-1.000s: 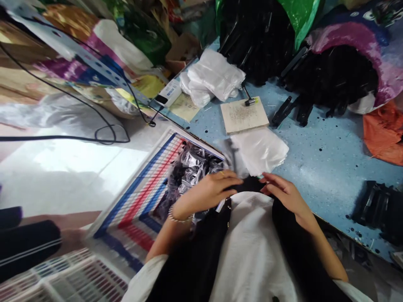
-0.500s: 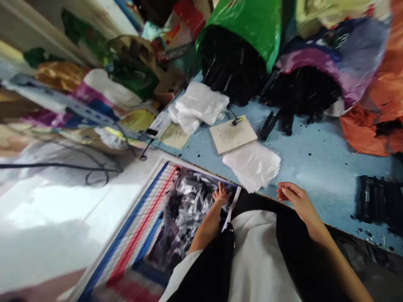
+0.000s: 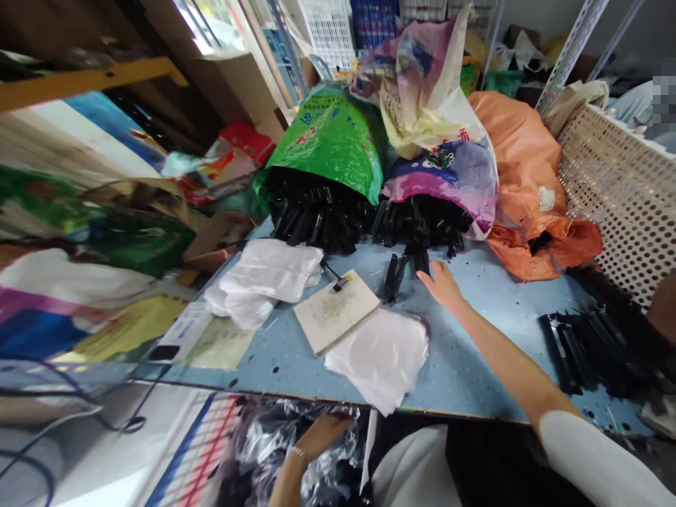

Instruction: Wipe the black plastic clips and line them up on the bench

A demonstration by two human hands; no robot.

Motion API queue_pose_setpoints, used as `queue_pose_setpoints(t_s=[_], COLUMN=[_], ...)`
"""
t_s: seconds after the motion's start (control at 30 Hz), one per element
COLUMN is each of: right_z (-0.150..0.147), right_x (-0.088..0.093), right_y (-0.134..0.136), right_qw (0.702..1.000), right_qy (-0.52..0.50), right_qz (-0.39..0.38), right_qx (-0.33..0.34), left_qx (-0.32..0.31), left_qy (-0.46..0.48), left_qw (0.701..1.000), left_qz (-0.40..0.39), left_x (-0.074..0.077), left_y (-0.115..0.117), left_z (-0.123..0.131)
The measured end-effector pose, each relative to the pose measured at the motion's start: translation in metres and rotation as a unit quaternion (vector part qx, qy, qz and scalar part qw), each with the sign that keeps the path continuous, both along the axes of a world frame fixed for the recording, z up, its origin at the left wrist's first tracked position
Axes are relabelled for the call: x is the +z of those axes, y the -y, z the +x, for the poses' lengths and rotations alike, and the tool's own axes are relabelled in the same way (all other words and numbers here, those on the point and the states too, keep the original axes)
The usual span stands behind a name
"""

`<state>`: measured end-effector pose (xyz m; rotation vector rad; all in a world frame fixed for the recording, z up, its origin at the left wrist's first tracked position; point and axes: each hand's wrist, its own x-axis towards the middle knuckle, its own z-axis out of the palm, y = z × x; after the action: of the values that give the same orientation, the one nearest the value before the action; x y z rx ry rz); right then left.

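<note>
My right hand (image 3: 442,283) reaches over the blue worktop, thumb and fingers apart. Its fingertips are at the near end of a slim black piece (image 3: 421,259), whose exact kind I cannot make out. A second pair of black pieces (image 3: 394,277) lies just left of it. Below the table edge, my left hand (image 3: 324,433) is over clear plastic-wrapped black items (image 3: 274,440) in a striped bag (image 3: 203,451); its fingertips are hard to see. A stack of clear plastic bags (image 3: 383,355) lies between my hands, partly against a worn pad (image 3: 338,313).
A green sack (image 3: 330,141) and a purple sack (image 3: 454,179) spill black pieces at the back. Folded clear bags (image 3: 269,271) lie left. An orange sack (image 3: 522,162), a perforated basket (image 3: 623,190) and more black pieces (image 3: 575,352) stand right, beside another person's arm (image 3: 662,310).
The view has tilted up and turned right. My right hand has moved forward from the table's near edge to the loose black pieces. My left hand remains at the striped bag.
</note>
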<state>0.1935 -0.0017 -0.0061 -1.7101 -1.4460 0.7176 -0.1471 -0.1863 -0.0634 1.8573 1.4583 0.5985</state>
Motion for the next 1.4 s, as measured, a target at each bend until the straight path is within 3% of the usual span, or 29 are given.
queue_pose_setpoints(t_s=[0.1, 0.17, 0.27, 0.37, 0.47, 0.57, 0.63, 0.77, 0.9, 0.97, 1.03, 1.1, 1.17, 1.23, 1.3, 1.4], right_z=[-0.014, -0.009, 0.013, 0.027, 0.031, 0.047, 0.065, 0.086, 0.076, 0.071, 0.069, 0.069, 0.069, 0.066, 0.061, 0.051], right_x=[-0.001, -0.008, -0.021, -0.026, -0.017, 0.003, 0.018, 0.04, 0.044, 0.042, 0.04, 0.037, 0.033, 0.029, 0.026, 0.022], right_y=[-0.043, -0.043, 0.0, 0.071, 0.132, 0.155, 0.153, 0.136, 0.123, 0.126, 0.138, 0.156, 0.172, 0.184, 0.191, 0.194], right_qw=[1.0, 1.0, 0.998, 0.972, 0.952, 0.963, 0.974, 0.992, 0.979, 0.971, 0.979, 0.985, 0.964, 0.941, 0.95, 0.983], right_qy=[0.004, -0.01, -0.064, -0.227, -0.293, -0.255, -0.201, -0.111, -0.198, -0.226, -0.173, -0.046, 0.082, 0.141, 0.119, -0.001], right_qz=[0.009, 0.008, -0.009, -0.02, 0.012, 0.082, 0.095, 0.05, -0.032, -0.081, -0.07, 0.012, 0.111, 0.171, 0.158, 0.013], right_qx=[-0.013, -0.005, 0.022, 0.057, 0.086, -0.003, -0.045, 0.015, -0.031, 0.009, 0.087, 0.165, 0.226, 0.257, 0.242, 0.181], left_qx=[-0.073, -0.101, -0.062, 0.036, 0.0, -0.023, -0.026, -0.066, 0.003, 0.041, 0.079, 0.103, 0.097, 0.079, 0.089, 0.132], left_qy=[0.077, 0.155, 0.242, 0.336, 0.383, 0.354, 0.31, 0.271, 0.302, 0.353, 0.416, 0.464, 0.492, 0.505, 0.507, 0.487], left_qw=[0.968, 0.932, 0.937, 0.926, 0.913, 0.926, 0.943, 0.949, 0.938, 0.91, 0.865, 0.822, 0.789, 0.767, 0.781, 0.83], left_qz=[-0.229, -0.313, -0.244, -0.17, -0.142, -0.128, -0.117, -0.15, -0.171, -0.212, -0.268, -0.313, -0.355, -0.387, -0.355, -0.238], left_x=[0.036, 0.06, 0.081, 0.081, 0.074, 0.077, 0.086, 0.1, 0.099, 0.096, 0.095, 0.1, 0.107, 0.113, 0.112, 0.096], left_y=[0.006, 0.0, -0.027, -0.064, -0.088, -0.087, -0.077, -0.059, -0.056, -0.061, -0.068, -0.072, -0.072, -0.068, -0.064, -0.064], left_z=[-0.005, 0.003, 0.046, 0.124, 0.204, 0.249, 0.258, 0.262, 0.272, 0.273, 0.27, 0.266, 0.264, 0.264, 0.265, 0.266])
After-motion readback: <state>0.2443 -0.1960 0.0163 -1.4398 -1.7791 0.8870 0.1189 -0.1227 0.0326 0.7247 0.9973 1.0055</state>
